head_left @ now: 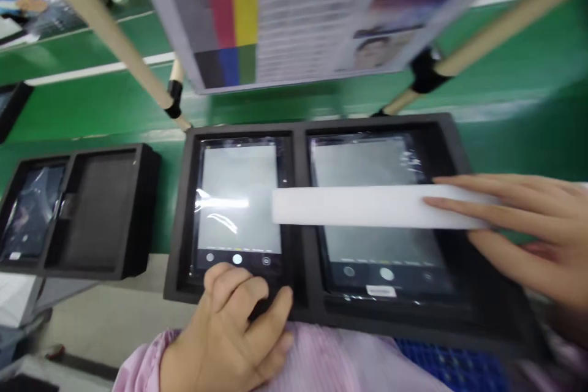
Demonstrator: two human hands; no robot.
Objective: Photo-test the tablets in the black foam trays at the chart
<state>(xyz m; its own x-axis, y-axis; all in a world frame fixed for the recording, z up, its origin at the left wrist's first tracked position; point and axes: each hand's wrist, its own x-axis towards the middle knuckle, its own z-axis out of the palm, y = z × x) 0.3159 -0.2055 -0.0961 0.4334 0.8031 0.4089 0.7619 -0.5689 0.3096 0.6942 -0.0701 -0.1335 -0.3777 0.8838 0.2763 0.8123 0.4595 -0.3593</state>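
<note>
My right hand (537, 226) pinches one end of a long, flat white bar (353, 205) between its fingers. The bar reaches left over the right tablet (367, 165), the divider and the edge of the left tablet (241, 177). Both tablets lie in a black two-compartment tray (301, 269), their screens lit with what looks like a camera view. At the lower edge of the left tablet rests my left hand (239, 331), fingers bent and partly apart, nothing visible in it. Its fingertips are near the on-screen buttons; whether they touch is hard to tell.
A printed chart (303, 18) with colour squares hangs on a beige pipe frame (124, 61) behind the tray. Left stands another black tray (103, 214) with a tablet (34, 208) in one compartment. The bench has a green mat (92, 110). A co-worker's hand (32, 5) shows far left.
</note>
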